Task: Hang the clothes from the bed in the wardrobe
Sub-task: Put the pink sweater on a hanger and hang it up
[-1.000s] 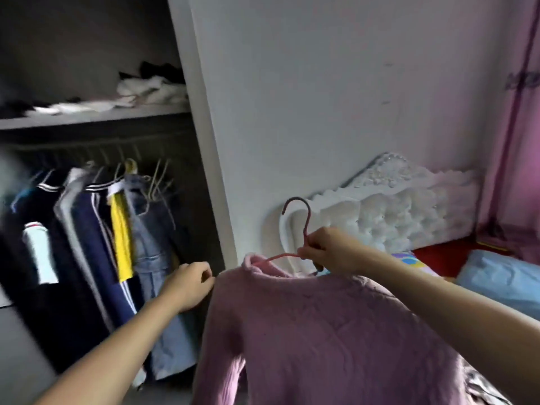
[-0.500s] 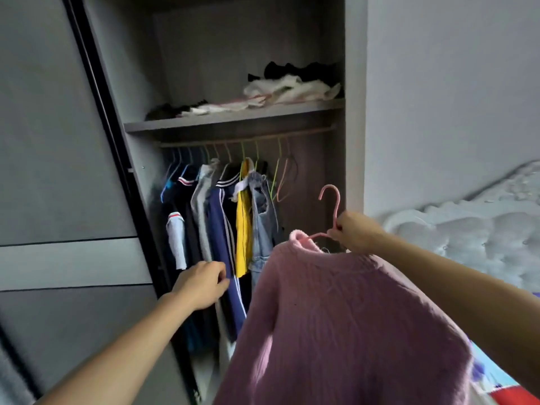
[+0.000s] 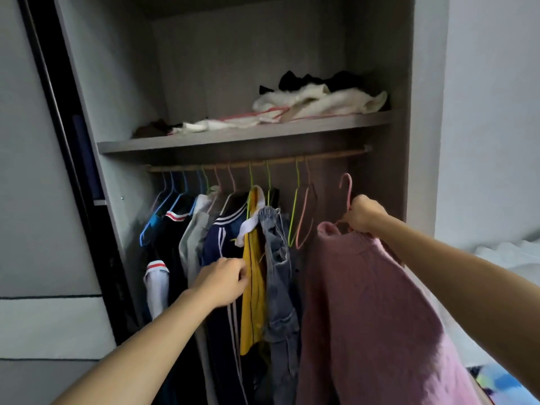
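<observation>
Pink sweater (image 3: 365,302) held up just below the wardrobe rail (image 3: 336,154).
The right hand (image 3: 363,214) gripped the pink hanger (image 3: 346,188) under the rail's right end, sweater draped on it. The left hand (image 3: 223,280), fingers curled, touched the yellow top (image 3: 254,287) hung mid-rail; whether it gripped, I couldn't tell.

One pink sweater (image 3: 365,302), two empty hangers (image 3: 304,217), one shelf (image 3: 233,135), one rail (image 3: 336,154).

A single wide-angle view from the person's head faces forward into the open grey wooden wardrobe (image 3: 423,112), close enough that its flat grey shelf (image 3: 233,135) and thin wooden hanging rail (image 3: 336,155) span the middle of the view
</observation>
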`<state>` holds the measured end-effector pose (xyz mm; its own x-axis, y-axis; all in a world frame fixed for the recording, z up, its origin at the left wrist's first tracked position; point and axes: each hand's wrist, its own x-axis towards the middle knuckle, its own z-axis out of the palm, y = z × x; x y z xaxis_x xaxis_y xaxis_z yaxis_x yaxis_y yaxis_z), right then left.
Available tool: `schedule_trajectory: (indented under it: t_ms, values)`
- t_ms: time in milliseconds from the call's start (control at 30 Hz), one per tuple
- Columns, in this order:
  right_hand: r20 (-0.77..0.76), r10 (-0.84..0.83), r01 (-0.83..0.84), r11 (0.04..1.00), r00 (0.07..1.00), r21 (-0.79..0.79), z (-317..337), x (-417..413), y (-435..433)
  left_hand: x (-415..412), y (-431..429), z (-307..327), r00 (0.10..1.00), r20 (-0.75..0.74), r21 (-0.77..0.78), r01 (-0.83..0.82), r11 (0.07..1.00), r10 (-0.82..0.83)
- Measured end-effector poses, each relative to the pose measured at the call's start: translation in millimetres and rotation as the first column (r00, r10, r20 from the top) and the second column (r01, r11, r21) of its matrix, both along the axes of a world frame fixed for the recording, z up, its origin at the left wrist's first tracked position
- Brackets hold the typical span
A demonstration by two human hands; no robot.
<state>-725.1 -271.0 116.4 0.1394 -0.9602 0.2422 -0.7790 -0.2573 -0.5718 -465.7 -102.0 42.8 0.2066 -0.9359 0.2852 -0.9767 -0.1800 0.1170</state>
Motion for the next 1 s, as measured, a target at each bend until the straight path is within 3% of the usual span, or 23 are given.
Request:
schedule_trajectory:
  t_ms: [300,400,467,567,667,800,1000]
  values:
    - [0.202,-0.196,0.216,0.973,0.960,-0.085,63.6,44.8,-131.4,25.4,-111.0,18.9,0.993,0.012,-0.183,0.116,0.976,-0.116]
    - [0.334,-0.130,0.171,0.981,0.933,-0.093,70.3,52.1,-171.2,40.0,-140.9,22.4,0.980,0.015,-0.247,0.197,0.949,-0.200]
    - [0.339,-0.106,0.151,0.983,0.935,-0.109,74.0,56.2,-188.1,50.2,-161.0,23.3,0.968,0.040,-0.279,0.248,0.928,-0.247]
    - [0.362,-0.312,0.378,0.917,0.878,-0.126,77.3,58.3,-218.6,64.7,-191.2,26.7,0.946,0.107,-0.336,0.324,0.884,-0.305]
    - [0.299,-0.404,0.460,0.876,0.865,-0.145,77.2,62.8,-235.2,77.4,-217.3,35.0,0.915,0.176,-0.353,0.402,0.845,-0.362]
    - [0.087,-0.467,0.475,0.870,0.880,-0.135,52.4,70.5,-259.8,95.5,-247.8,43.7,0.892,0.240,-0.350,0.448,0.823,-0.384]
    - [-0.071,-0.518,0.508,0.852,0.852,-0.126,43.0,77.9,-251.9,118.2,-282.8,42.7,0.855,0.189,-0.354,0.518,0.779,-0.483]
